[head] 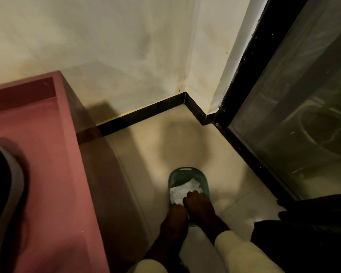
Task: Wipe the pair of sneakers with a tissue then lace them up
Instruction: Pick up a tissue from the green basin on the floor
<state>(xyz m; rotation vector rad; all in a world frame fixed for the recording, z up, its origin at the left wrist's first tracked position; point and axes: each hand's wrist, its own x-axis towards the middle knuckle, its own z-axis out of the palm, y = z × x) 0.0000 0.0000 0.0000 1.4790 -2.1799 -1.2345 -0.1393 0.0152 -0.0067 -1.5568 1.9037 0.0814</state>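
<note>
**White tissue in the green tub**

The tissue (183, 191) is white, soft and all crumpled up. It lies inside a small green tub (185, 172) on the floor and fills the near half of it. The right hand (200, 205) curls its fingers down onto the tissue. The left hand (175, 215) touches its near edge, but it is too dark to see its hold. Far left, a black shape (2, 184) with a grey edge rests on a pink top (53, 174). It is too blurry to tell if it is a sneaker.

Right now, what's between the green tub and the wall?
Only bare floor, with a shadow on it, between the tub and wall, in the head view.
</note>
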